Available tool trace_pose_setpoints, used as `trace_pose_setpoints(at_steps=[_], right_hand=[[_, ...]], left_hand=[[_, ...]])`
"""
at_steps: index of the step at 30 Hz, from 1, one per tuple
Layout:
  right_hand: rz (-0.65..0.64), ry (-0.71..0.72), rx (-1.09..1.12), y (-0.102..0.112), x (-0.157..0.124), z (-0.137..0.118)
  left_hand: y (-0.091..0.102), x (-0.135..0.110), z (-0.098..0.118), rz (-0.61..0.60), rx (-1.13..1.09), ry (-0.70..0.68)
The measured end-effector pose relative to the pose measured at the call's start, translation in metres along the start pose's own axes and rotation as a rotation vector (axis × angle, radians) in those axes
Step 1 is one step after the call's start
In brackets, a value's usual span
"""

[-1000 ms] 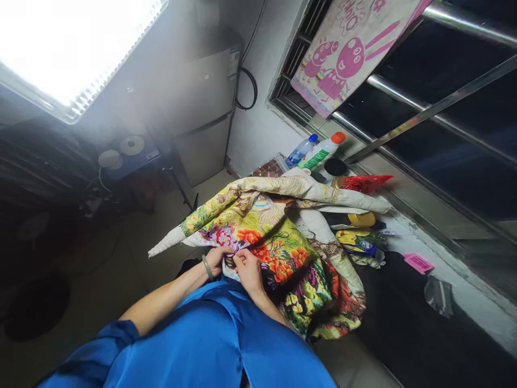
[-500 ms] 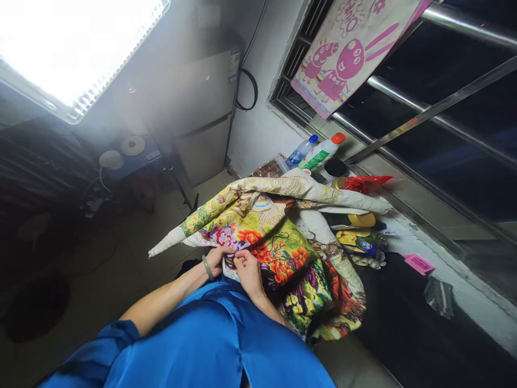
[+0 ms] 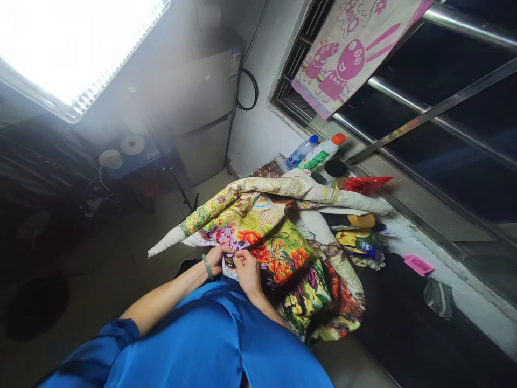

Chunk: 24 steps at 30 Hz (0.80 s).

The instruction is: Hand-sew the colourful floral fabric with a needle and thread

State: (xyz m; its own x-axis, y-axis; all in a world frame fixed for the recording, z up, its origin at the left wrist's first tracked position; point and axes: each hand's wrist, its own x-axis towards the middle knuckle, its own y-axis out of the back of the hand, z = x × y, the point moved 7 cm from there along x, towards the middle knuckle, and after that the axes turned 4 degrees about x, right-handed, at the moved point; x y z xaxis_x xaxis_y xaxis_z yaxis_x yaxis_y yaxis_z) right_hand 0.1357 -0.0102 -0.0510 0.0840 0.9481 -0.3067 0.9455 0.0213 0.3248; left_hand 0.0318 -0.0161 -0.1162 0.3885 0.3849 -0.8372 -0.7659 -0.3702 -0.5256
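Note:
A large cross-stitch cloth [image 3: 278, 237] with orange, red and pink flowers on yellow-green lies bunched before me. Its far edge is rolled into a long tube with white ends. My left hand [image 3: 218, 260], with a pale green bangle at the wrist, is closed on the near edge of the cloth. Close beside it, my right hand [image 3: 247, 268] makes a pinch against the cloth, thumb and forefinger together. Whatever sits between those fingertips is too small to make out. Folds of the cloth hang down to the right of my right forearm.
Behind the cloth stand a blue-capped bottle [image 3: 302, 151], a red-capped white bottle [image 3: 323, 151] and a red packet [image 3: 365, 185]. A pink card [image 3: 419, 264] lies on a dark surface at right. A fridge [image 3: 204, 102] stands at the back; a bright lamp [image 3: 76, 48] hangs upper left.
Almost nothing differs. My right hand has shifted very slightly at the cloth's edge; the left hand and the cloth stay in place.

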Motion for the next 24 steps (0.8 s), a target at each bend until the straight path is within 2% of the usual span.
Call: trace_pose_setpoints(at_steps=[3, 8, 10, 12, 15, 17, 19, 21, 22, 24], right_hand=[[0.004, -0.056, 0.082, -0.002, 0.0, 0.002], [0.005, -0.244, 0.263, -0.001, 0.007, 0.008], [0.037, -0.194, 0.258, 0.008, 0.014, -0.001], [0.041, -0.046, 0.167, 0.017, 0.021, -0.017], [-0.049, 0.116, -0.02, 0.012, 0.025, -0.036], [-0.109, 0.118, -0.043, 0.006, 0.027, -0.041], [-0.115, 0.068, 0.062, 0.012, 0.034, -0.044], [-0.056, 0.037, 0.237, 0.042, 0.048, -0.053], [-0.005, 0.057, 0.317, 0.068, 0.057, -0.061], [0.164, 0.227, 0.38, 0.142, 0.072, -0.089]], left_hand=[[0.0, -0.001, 0.0, 0.001, 0.007, -0.002], [-0.004, -0.011, 0.004, -0.003, 0.012, -0.059], [-0.007, -0.017, 0.006, -0.008, 0.001, -0.089], [-0.009, -0.023, 0.009, -0.012, -0.013, -0.129], [-0.011, -0.029, 0.014, -0.009, -0.029, -0.192], [-0.009, -0.03, 0.016, 0.014, -0.032, -0.21], [-0.007, -0.03, 0.017, 0.039, -0.042, -0.219], [-0.004, -0.028, 0.017, 0.052, -0.064, -0.232], [-0.003, -0.027, 0.017, 0.057, -0.076, -0.239], [-0.001, -0.026, 0.017, 0.073, -0.09, -0.251]])
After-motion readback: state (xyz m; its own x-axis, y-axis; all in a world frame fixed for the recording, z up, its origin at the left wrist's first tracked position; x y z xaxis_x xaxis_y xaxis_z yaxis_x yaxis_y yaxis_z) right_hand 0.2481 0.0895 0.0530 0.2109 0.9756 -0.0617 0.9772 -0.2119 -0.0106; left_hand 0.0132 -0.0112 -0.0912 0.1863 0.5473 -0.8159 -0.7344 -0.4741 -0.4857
